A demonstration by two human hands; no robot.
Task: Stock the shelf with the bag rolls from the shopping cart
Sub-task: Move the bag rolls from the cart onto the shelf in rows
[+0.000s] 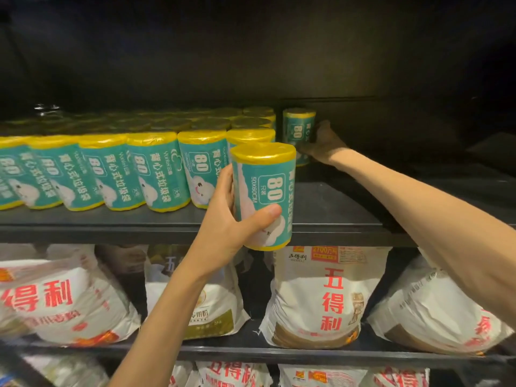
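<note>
**Teal-and-yellow rolls: one at the back of the shelf, one waiting at the front lip**

Teal wrappers with yellow ends fill the left and middle of the top shelf (335, 208), where a row of stocked bag rolls (156, 174) stands upright along the front edge with more rows behind it. The right part of the shelf is bare dark metal.

The right hand (321, 143) reaches deep toward the back of the shelf, its fingers wrapped round the side of a far bag roll (298, 129) that stands upright just right of the rear rows; whether its base already sits on the shelf I cannot tell. The left hand (226, 219) grips a near bag roll (265, 191), thumb across the front of the label and fingers behind, holding it upright in front of the shelf's front edge, just right of the last roll in the front row.

The coming move, as I judge it, turns on that gap: the open space lies behind and slightly right of the near roll, between the front row's end and the far roll. The roll's long axis is already vertical, so it needs lifting over the lip and pushing back, not turning. The left hand is the nearer one to that spot.

Below, white flour bags (329, 297) with red lettering fill the lower shelves.
</note>
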